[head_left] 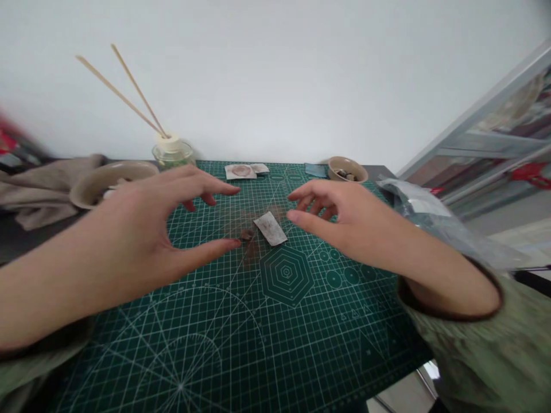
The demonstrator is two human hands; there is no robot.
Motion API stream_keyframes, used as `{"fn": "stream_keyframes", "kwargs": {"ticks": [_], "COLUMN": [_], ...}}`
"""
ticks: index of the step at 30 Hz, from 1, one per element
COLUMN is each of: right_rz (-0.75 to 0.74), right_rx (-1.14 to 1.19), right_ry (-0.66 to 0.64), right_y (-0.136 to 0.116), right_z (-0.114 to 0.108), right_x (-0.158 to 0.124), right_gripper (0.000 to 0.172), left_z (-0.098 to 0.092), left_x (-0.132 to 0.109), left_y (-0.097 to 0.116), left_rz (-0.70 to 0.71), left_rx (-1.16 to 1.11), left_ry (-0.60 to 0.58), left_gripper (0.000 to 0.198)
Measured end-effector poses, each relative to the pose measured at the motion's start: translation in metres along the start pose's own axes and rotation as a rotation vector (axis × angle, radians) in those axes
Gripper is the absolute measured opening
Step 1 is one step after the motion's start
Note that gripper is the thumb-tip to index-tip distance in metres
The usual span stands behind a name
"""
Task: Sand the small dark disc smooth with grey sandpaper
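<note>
My left hand hovers over the green cutting mat, its thumb and fingers wide apart and nothing between them. Close to its thumb tip lies a small brown lump; whether they touch I cannot tell. Across from it my right hand is also empty, with its fingers bent and the thumb apart from them. Between the two hands a small whitish, smudged rectangular piece rests on the mat. Brown powdery smears surround the lump and this piece.
Along the wall stand a reed diffuser, a beige bowl beside a crumpled cloth, a stained white packet, a blue piece and a small bowl holding dark bits. A clear plastic bag lies at right.
</note>
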State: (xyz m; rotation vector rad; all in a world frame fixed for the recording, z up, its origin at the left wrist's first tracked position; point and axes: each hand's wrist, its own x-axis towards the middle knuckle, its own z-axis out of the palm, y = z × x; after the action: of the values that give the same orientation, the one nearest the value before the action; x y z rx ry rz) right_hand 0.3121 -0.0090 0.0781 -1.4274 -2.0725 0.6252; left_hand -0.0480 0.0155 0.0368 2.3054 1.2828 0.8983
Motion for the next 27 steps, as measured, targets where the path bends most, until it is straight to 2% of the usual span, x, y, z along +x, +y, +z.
{"fn": "stream_keyframes", "kwargs": {"ticks": [1,3,6,8,12,16,19,21,24,27], "right_rz": [0.048,0.097,0.102,0.107,0.118,0.057,0.012,0.040,0.093,0.115], "right_rx": [-0.101,-0.193,-0.184,-0.153,0.014,0.351,0.402,0.411,0.403,0.451], "right_ry": [-0.050,-0.075,-0.071,-0.064,-0.090,-0.140,-0.116,-0.091,-0.068,-0.082], "right_y": [0.006,0.015,0.021,0.023,0.029,0.035,0.035,0.033,0.029,0.025], "right_z": [0.012,0.034,0.058,0.064,0.063,0.062,0.064,0.064,0.063,0.063], "right_x": [0.007,0.015,0.018,0.017,0.018,0.018,0.015,0.014,0.013,0.013], "right_gripper": [0.025,0.029,0.033,0.039,0.040,0.022,0.009,0.013,0.028,0.023], "left_z": [0.011,0.032,0.053,0.060,0.063,0.062,0.060,0.059,0.060,0.062], "left_x": [0.009,0.016,0.011,0.007,0.003,-0.001,-0.006,-0.008,-0.009,-0.009], "left_y": [0.004,0.009,0.008,0.005,0.005,0.008,0.009,0.010,0.011,0.012], "left_rz": [0.043,0.098,0.109,0.104,0.051,-0.016,-0.039,-0.041,-0.045,-0.036], "left_rx": [0.028,0.059,0.022,-0.004,-0.024,-0.033,-0.042,-0.043,-0.062,-0.110], "left_ry": [-0.057,-0.157,-0.181,-0.175,-0.134,-0.108,-0.088,-0.060,-0.058,-0.074], "left_gripper": [0.064,0.057,0.047,0.039,0.021,0.016,0.020,0.019,0.015,0.014]}}
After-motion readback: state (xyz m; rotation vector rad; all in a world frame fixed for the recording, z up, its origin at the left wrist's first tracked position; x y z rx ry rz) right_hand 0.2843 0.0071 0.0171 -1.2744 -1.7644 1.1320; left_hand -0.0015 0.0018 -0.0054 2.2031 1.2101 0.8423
